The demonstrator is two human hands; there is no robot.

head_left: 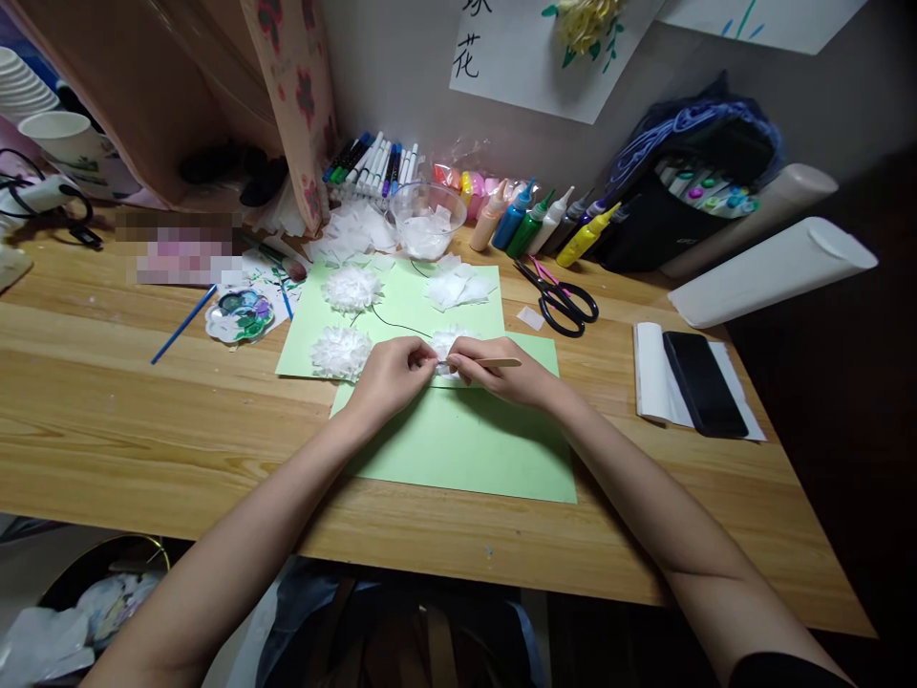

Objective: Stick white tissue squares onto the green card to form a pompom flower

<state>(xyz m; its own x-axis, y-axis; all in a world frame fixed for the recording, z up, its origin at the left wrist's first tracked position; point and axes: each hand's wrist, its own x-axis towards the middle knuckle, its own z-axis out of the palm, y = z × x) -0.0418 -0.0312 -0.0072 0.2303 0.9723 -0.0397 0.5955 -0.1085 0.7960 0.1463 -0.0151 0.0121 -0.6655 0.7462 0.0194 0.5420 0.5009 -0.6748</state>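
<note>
Pinching a white paper flower (445,341) together, the left hand (393,375) steadied it while the right hand (501,373) gripped a wooden stick (494,362) on green paper (465,440).

Black scissors (560,299), paint bottles (544,225), a black phone (703,382) and a paint palette (240,314) lie on the wooden desk (107,401).

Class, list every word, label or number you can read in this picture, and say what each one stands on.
"花": white wall sheet, below a cut-off character.
Paint bottles: labels too small.
Paper cup: print unreadable.
Papers left of the palette: blurred.
</note>
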